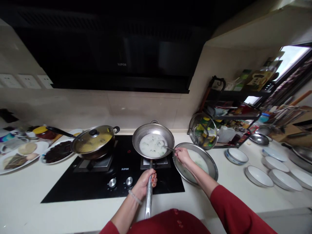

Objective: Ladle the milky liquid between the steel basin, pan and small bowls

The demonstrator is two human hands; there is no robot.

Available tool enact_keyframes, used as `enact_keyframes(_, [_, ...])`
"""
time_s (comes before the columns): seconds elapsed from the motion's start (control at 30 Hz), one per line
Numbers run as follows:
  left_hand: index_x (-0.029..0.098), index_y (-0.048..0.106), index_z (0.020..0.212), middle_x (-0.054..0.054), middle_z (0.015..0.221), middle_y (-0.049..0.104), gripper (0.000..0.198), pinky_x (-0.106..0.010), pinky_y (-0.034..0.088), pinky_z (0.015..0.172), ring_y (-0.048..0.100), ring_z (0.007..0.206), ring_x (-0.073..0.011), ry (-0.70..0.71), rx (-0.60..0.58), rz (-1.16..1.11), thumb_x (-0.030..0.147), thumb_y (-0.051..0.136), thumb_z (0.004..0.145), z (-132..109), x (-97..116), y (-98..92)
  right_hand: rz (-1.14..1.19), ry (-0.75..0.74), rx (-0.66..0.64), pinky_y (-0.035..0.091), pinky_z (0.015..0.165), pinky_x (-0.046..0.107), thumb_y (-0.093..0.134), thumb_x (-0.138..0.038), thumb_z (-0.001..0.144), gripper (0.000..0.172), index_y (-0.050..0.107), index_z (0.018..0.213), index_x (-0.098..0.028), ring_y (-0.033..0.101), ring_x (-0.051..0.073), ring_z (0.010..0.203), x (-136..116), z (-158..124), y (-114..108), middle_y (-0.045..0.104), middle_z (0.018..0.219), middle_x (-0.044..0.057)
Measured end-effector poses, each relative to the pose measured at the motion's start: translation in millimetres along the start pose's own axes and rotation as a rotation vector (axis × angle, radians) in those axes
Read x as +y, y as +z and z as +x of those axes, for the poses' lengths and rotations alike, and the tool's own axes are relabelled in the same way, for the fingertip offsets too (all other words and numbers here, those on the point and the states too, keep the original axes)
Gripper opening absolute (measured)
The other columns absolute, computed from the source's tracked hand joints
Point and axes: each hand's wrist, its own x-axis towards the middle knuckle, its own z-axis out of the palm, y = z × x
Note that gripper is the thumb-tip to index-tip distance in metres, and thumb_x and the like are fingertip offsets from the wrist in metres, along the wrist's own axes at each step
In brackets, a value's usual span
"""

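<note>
A steel wok (pixel 168 131) with a long handle stands over the right burner, holding a milky white soup (pixel 149 145) flecked with green. My left hand (pixel 148 179) is closed round the wok's handle. In my right hand (pixel 182 156) is the handle of a metal ladle (pixel 168 147), whose bowl dips into the soup at the wok's right side. Beneath my right hand and forearm sits a wide steel basin (pixel 214 164) with similar whitish, green-flecked liquid, partly hidden by the arm.
A lidded pan (pixel 95 148) of yellow food covers the left burner of the black hob (pixel 97 191). Plates of food (pixel 57 152) lie farther left. A glass lid (pixel 202 130) leans on the seasoning rack (pixel 234 118). Several white bowls (pixel 258 176) stand on the right. A black hood (pixel 122 74) overhangs.
</note>
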Motion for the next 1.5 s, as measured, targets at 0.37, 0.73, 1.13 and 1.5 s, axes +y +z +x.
enact_keyframes(0.37, [0.016, 0.041, 0.049, 0.005, 0.043, 0.037, 0.028, -0.015, 0.023, 0.033, 0.03, 0.033, -0.0028, -0.006, -0.022, 0.01, 0.017, 0.053, 0.075, 1, 0, -2.0, 0.21, 0.128, 0.014, 0.018, 0.031, 0.016, 0.047, -0.007, 0.071, 0.012, 0.052, 0.076, -0.017, 0.026, 0.005, 0.031, -9, -19, -12, 0.043, 0.044, -0.007])
enact_keyframes(0.73, [0.017, 0.039, 0.054, 0.006, 0.044, 0.037, 0.028, -0.014, 0.023, 0.033, 0.03, 0.033, -0.0025, 0.003, -0.029, 0.001, 0.019, 0.057, 0.075, 1, -1, -3.0, 0.33, 0.154, -0.048, 0.016, 0.032, 0.014, 0.047, -0.006, 0.061, 0.02, 0.054, 0.078, -0.014, 0.03, 0.004, 0.034, -22, -42, -35, 0.046, 0.046, -0.005])
enact_keyframes(1.13, [0.014, 0.049, 0.071, 0.001, 0.054, 0.05, 0.013, -0.013, 0.037, 0.037, 0.046, 0.041, -0.0055, -0.118, -0.018, -0.186, 0.016, 0.058, 0.08, -6, 3, -4.1, 0.473, 0.209, 0.114, 0.013, 0.034, 0.015, 0.063, -0.017, 0.051, 0.042, 0.059, 0.092, -0.011, 0.027, 0.002, 0.037, 9, -101, -129, 0.047, 0.05, -0.004])
enact_keyframes(1.5, [0.017, 0.044, 0.072, 0.007, 0.053, 0.035, 0.016, -0.011, 0.027, 0.032, 0.031, 0.035, -0.0014, -0.134, -0.082, -0.179, 0.02, 0.052, 0.085, -7, 7, -5.1, -0.462, -0.091, 0.351, 0.047, 0.054, 0.034, 0.041, -0.038, 0.068, 0.038, 0.067, 0.087, -0.018, 0.062, 0.024, 0.055, 118, -124, -161, 0.063, 0.053, 0.004])
